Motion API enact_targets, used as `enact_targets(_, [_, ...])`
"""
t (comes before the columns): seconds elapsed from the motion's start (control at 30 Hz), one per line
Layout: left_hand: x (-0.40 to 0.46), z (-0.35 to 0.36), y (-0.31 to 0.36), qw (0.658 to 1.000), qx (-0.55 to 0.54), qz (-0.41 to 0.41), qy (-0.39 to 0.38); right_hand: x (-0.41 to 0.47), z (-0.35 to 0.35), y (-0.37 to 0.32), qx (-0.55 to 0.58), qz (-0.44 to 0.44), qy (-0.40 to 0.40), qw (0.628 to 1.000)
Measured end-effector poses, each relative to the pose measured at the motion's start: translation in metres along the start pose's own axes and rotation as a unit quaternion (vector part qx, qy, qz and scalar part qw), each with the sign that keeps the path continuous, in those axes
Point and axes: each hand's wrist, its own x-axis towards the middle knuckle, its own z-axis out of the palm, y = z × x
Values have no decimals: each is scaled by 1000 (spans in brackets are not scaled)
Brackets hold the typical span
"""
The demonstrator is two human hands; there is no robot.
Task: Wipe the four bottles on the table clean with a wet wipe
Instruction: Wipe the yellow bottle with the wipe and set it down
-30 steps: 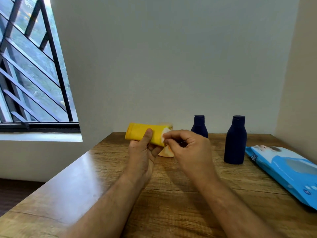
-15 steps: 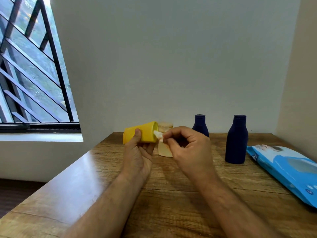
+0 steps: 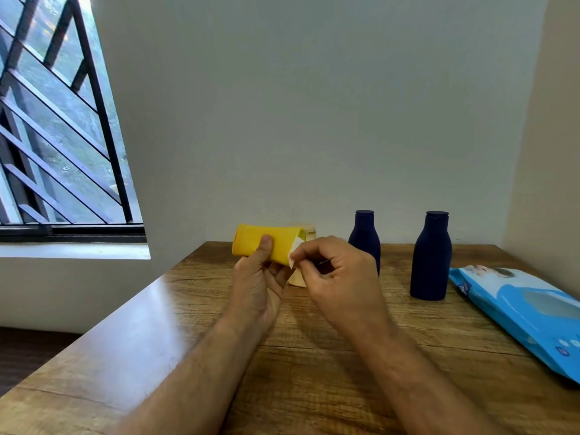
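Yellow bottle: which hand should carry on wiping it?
Right. The right hand already pinches the wipe against the yellow bottle, which the left hand grips on its side.

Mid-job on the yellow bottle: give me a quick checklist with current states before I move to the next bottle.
1. Left hand grips yellow bottle firmly: ok.
2. Right hand pinches wipe against the bottle's end: ok.
3. Yellow bottle wiped all round: cannot tell.
4. Beige bottle upright behind the hands: cannot tell, mostly hidden.
5. Two blue bottles upright on the table, within reach: ok.
6. Wipe pack nearby for a fresh wipe: ok.
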Motion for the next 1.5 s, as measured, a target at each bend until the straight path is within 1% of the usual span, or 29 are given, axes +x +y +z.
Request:
enact_targets(0.13, [-1,1,0,1000,-6,-19,-13,0,-2,0,-6,-10,23,1000])
enact_targets(0.3, [-4,4,-4,999,16,-31,-13,6,-6,3,35,47,107,993])
enact_targets(0.37, [-4,4,-4,1000,18,-21,-9,5,-5,4,27,57,97,993])
enact_targets(0.5, [2,-1,-1,1000,6,8,5,1,-1,0,12,83,-19,996])
enact_targets(0.53, [3,-2,-1,1000,8,11,7,0,-1,-1,14,90,-38,995])
enact_targets(0.6, [4,-2,0,1000,10,8,9,2,-3,-1,26,99,-51,993])
enact_targets(0.67, [3,-2,1,1000,4,-8,2,2,-3,-1,38,101,-41,993])
enact_targets(0.8, [1,-3,0,998,-14,-47,-25,3,-3,-1,60,100,47,992])
enact_targets(0.9, [0,1,-4,998,-16,-43,-39,5,-8,1,81,122,84,986])
enact_targets(0.97, [0,3,-5,999,-10,-21,-36,6,-8,3,86,139,74,984])
enact_targets(1.1, [3,-2,-1,1000,-10,18,-20,5,1,6,94,181,10,979])
enact_targets(1.2, [2,-3,-2,1000,5,16,-26,5,-1,7,112,183,22,977])
enact_targets(1.33, [0,-2,-4,997,66,29,-35,8,-7,7,148,165,66,973])
enact_targets(1.43, [-1,-1,-5,995,79,42,-33,10,-8,11,182,197,75,961])
enact_targets(1.5, [-1,-2,-4,996,63,49,-32,10,-6,13,188,224,55,955])
